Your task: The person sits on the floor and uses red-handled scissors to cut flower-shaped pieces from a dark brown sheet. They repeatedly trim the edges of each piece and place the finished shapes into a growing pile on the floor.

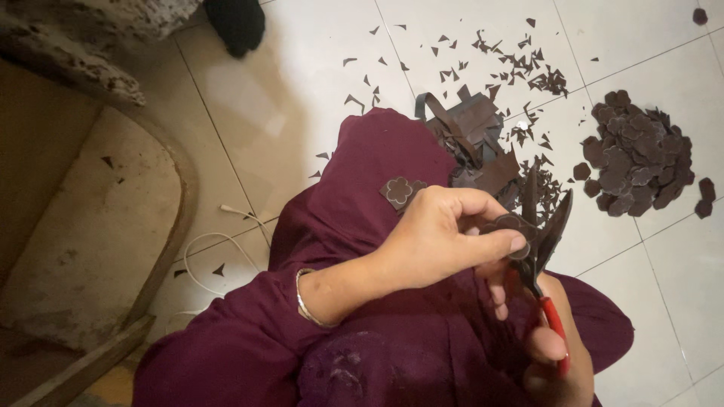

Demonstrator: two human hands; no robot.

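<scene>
Fingers (494, 245) half hiding dark flower piece (513, 224)

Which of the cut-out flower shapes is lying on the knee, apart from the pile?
The lone flower cutout, resting on the maroon cloth beside the left hand; the pile lies on the floor tiles.

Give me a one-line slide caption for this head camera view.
Left hand holds a dark flower-shaped cutout in open red-handled scissors worked by the right hand, beside a pile of finished cutouts.
</scene>
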